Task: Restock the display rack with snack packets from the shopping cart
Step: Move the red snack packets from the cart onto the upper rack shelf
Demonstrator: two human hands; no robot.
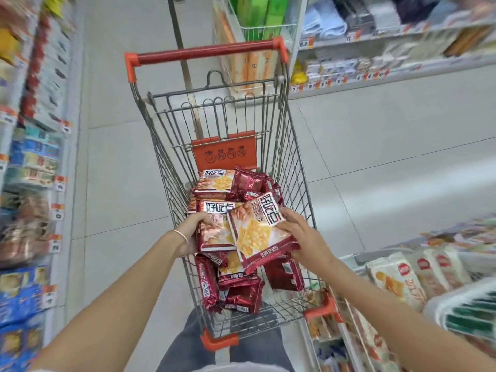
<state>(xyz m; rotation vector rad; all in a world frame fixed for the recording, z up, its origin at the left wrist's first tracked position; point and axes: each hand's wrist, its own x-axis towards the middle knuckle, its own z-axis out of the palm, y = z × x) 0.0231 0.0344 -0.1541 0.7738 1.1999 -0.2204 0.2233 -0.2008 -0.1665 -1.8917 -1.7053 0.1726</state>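
Grey trousers (185, 345) at the bottom edge, standing against the near end of the shopping cart (291, 162). Both bare forearms reach forward over the cart's near rim.

Left hand (192, 233), thin bracelet (181, 235) on the wrist: fingers (200, 216) curled round the left edge of a flat packet (213, 232), which is held face up above the heap. Red border, cracker picture, large white label.

Right hand (303, 236): fingers (288, 222) spread and gripping the right edge of a tilted packet (256, 232) of the same kind. It is turned at an angle and overlaps the right side of the flat packet. Both packets are inside the cart's outline, raised above the rest.

Loose packets (241, 288) lie below in the basket, piled at all angles. Some are face up, some on edge and some show their dark red backs. The heap runs to the far end of the basket, up to the orange seat flap (224, 154).

Red handle (206, 53) lies across the far end of the cart, with orange corner pieces.

Display rack (397, 280) just right of the cart, stocked with pale snack bags; blurred. Left shelves (29, 183) hold blue and brown packs with orange price tags, also blurred. Far right shelves (375, 68) carry boxes and folded cloth. Pale tiled floor (389, 146) between.
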